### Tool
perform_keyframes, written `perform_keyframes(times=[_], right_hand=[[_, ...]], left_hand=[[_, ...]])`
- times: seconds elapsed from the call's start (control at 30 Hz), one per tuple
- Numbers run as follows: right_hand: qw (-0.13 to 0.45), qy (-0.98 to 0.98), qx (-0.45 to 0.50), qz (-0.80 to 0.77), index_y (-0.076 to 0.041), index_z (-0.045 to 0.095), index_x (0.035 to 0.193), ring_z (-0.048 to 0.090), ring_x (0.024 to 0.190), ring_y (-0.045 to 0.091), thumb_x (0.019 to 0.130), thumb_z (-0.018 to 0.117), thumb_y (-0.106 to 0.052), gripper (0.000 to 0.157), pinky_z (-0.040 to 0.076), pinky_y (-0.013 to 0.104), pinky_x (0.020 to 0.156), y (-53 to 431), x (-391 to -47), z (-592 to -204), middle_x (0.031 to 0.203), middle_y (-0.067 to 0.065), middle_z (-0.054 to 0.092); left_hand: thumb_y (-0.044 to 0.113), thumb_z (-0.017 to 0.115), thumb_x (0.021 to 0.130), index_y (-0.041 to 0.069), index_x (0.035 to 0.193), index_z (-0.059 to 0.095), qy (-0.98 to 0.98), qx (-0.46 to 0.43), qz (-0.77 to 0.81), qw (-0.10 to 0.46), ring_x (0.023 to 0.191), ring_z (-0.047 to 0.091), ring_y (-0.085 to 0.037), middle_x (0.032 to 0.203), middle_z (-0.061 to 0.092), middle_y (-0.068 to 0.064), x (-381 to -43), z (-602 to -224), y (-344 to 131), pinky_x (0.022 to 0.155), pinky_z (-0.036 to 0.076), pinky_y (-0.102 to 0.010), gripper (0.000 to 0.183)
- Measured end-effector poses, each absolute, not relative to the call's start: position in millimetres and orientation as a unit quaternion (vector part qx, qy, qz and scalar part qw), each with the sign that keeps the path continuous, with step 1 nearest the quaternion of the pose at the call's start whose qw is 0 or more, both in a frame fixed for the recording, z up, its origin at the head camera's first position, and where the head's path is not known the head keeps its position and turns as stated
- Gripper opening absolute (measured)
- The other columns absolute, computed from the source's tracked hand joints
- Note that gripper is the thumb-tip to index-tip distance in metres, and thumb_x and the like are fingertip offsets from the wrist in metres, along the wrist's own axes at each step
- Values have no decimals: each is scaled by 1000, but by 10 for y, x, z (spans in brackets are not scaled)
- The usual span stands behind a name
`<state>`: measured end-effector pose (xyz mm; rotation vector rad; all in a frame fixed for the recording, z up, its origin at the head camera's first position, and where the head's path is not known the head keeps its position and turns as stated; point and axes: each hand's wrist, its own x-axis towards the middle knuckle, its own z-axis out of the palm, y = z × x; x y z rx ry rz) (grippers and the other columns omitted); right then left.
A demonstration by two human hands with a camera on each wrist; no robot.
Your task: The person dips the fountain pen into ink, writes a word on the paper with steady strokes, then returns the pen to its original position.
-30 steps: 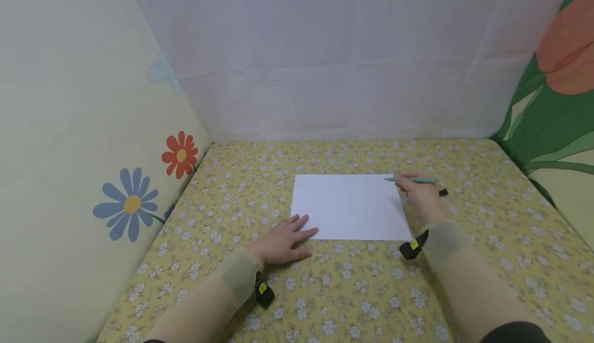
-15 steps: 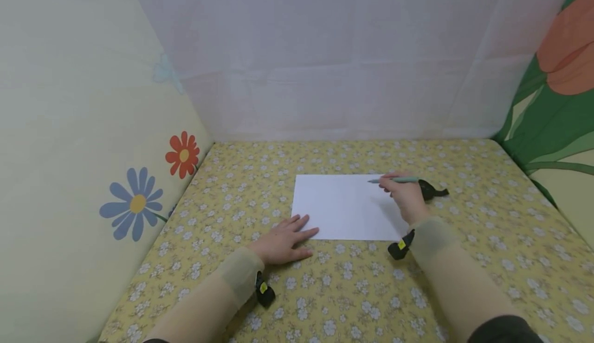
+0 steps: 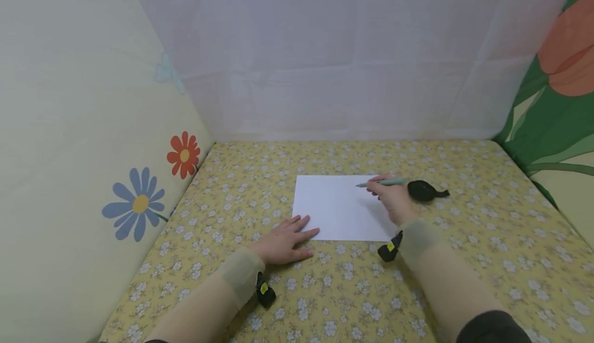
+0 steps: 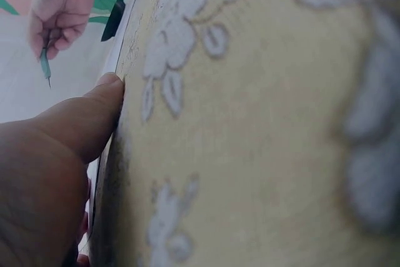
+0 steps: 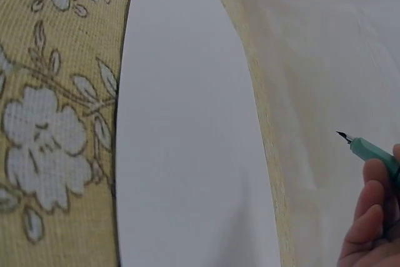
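Observation:
A blank sheet of white paper (image 3: 334, 206) lies on the flowered tablecloth. My left hand (image 3: 283, 241) rests with spread fingers on its lower left corner; the thumb lies on the cloth just off the near edge. Between thumb and fingers, my right hand (image 3: 392, 198) pinches a green fountain pen (image 3: 392, 181) above the right half of the sheet. In the right wrist view the dark nib of the fountain pen (image 5: 369, 151) is bare and stands clear of the paper (image 5: 187, 123), pointing left.
A small black pouch-like object (image 3: 421, 191) with a short tail lies right of the sheet, close to my right hand. The yellow tablecloth (image 3: 352, 301) reaches back to a white cloth wall (image 3: 348, 64). Printed flower panels stand at both sides.
My right hand has moved left over the sheet with the fountain pen, bringing the black object beside it into full view. My left hand has stayed in place.

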<state>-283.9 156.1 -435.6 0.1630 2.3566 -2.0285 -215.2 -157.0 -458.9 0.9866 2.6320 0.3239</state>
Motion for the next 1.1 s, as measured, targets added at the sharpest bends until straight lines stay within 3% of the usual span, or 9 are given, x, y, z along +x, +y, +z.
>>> perform_keyframes(times=[0.4, 0.6, 1.1], right_hand=[[33, 749, 64, -658, 0, 61, 110, 54, 88, 23, 91, 67, -23, 30, 43, 39, 85, 1424, -2856, -4396, 90, 3, 64], [43, 750, 52, -658, 0, 61, 113, 53, 98, 33, 92, 66, -23, 31, 42, 40, 86, 1365, -2857, -4450, 94, 5, 64], [61, 762, 67, -641, -3, 63, 112, 55, 92, 22, 92, 65, -22, 28, 43, 34, 83, 1177, -2922, -4587, 98, 8, 67]], left_hand=[[58, 42, 97, 34, 153, 25, 919, 341, 116, 160, 147, 3, -25, 162, 5, -2, -2156, -4582, -1569, 116, 14, -52, 63], [58, 42, 97, 35, 153, 24, 920, 339, 110, 161, 147, 2, -24, 162, 4, 0, -2161, -4590, -1566, 117, 12, -50, 63], [59, 41, 96, 37, 152, 23, 922, 333, 107, 164, 147, 2, -23, 162, 3, 1, -2175, -4606, -1568, 116, 13, -49, 63]])
